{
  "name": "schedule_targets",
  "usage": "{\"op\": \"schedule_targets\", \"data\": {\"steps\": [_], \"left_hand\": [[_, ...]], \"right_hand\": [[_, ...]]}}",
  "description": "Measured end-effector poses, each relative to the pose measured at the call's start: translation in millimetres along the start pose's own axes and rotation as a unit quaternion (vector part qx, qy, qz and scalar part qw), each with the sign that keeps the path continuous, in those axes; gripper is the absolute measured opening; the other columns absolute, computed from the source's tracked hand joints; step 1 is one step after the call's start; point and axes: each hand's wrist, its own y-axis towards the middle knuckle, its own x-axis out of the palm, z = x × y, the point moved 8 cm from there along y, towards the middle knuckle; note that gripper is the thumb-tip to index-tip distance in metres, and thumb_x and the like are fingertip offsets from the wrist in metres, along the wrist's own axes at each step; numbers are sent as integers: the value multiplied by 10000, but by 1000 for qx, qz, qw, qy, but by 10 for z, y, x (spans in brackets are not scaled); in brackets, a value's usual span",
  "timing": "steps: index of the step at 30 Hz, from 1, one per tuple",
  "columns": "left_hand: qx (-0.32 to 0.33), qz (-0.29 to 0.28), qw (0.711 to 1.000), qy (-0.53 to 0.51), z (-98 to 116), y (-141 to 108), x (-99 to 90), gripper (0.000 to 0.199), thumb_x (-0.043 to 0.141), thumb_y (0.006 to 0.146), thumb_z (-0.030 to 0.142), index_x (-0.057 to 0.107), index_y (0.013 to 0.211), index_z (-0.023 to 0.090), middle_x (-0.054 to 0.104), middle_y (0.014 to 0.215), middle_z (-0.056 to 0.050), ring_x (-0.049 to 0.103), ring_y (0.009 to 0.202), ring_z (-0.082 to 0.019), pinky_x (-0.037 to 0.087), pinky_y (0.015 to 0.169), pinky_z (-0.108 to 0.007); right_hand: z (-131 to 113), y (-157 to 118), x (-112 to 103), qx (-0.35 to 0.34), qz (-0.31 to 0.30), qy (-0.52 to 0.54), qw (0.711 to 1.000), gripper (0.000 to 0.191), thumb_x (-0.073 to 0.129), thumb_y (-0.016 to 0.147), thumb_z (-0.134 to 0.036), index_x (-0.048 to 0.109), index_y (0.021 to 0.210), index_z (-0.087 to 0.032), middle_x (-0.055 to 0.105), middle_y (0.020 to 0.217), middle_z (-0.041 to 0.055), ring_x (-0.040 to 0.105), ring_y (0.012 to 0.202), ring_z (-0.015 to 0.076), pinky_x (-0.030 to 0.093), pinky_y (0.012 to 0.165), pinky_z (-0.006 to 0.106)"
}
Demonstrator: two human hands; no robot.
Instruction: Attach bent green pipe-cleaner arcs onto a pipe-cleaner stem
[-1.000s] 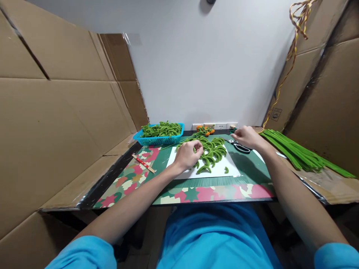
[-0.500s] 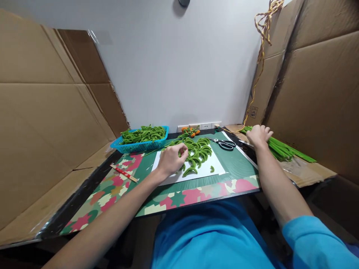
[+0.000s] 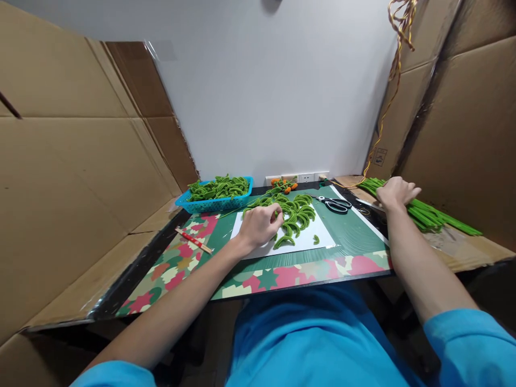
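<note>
My left hand (image 3: 262, 224) is closed in a pinch above a white sheet (image 3: 307, 241); whatever its fingertips hold is hidden. Around it on the sheet lie several curved green fuzzy pieces (image 3: 303, 215), bent like small leaves, with one short piece (image 3: 316, 239) apart from them. Off to the right, my right hand (image 3: 397, 192) reaches down onto a bundle of straight green pipe cleaners (image 3: 427, 215). Its outer fingers fan out, while its thumb and forefinger close on the stems, partly hidden by the hand. Black-handled scissors (image 3: 337, 205) lie between sheet and bundle.
A blue basket (image 3: 217, 205) heaped with green fuzzy pieces stands at the back left. Orange-tipped stems (image 3: 285, 186) lie near the wall sockets (image 3: 306, 177). A red-wrapped stick packet (image 3: 193, 240) rests at left. Cardboard walls (image 3: 475, 123) flank the table; a yellow cord (image 3: 387, 115) hangs at right.
The view has swung a little to the left, so everything sits further right in the picture. Both hands keep nearly the same places over the sheet and the bundle.
</note>
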Motion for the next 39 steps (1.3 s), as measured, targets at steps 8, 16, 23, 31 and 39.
{"op": "schedule_targets", "data": {"steps": [8,16,23,31,39], "left_hand": [[17,-1,1000,-10,13,-11,32,159,574,962,303,706,893,244,682,677,18,614,616,-170,356,615,-293],[-12,119,990,-74,-22,-21,-245,591,533,1010,332,388,1583,300,607,1382,-90,673,924,-177,489,641,-259],[33,84,995,-34,-75,30,-239,284,425,1010,204,659,1170,218,568,1280,-92,649,1108,-233,540,960,-371],[-27,63,995,-72,-223,97,-203,289,426,1036,275,680,1159,209,626,958,-85,587,1265,-302,419,1158,-480],[-81,102,974,-187,-443,118,-188,263,456,1055,411,581,1166,208,554,1177,-92,643,1018,-209,505,967,-364]], "right_hand": [[-147,-256,-652,-40,177,160,970,353,450,1019,-260,686,1275,-205,644,1258,220,649,990,331,408,778,436],[-1587,-1557,-571,-519,13,188,833,320,444,1080,-320,733,1200,-251,725,1167,94,664,863,210,401,689,295],[-1858,-2212,-454,-646,-29,182,741,341,446,1053,-223,745,1214,-255,751,1105,83,652,793,175,352,624,284],[-1730,-1785,-455,-485,-157,372,776,425,599,968,-515,677,698,-196,595,628,28,481,575,152,334,581,303],[-1783,-1870,-203,-259,-504,593,573,490,823,796,-556,591,580,-183,329,454,-77,208,435,59,126,451,252]]}}
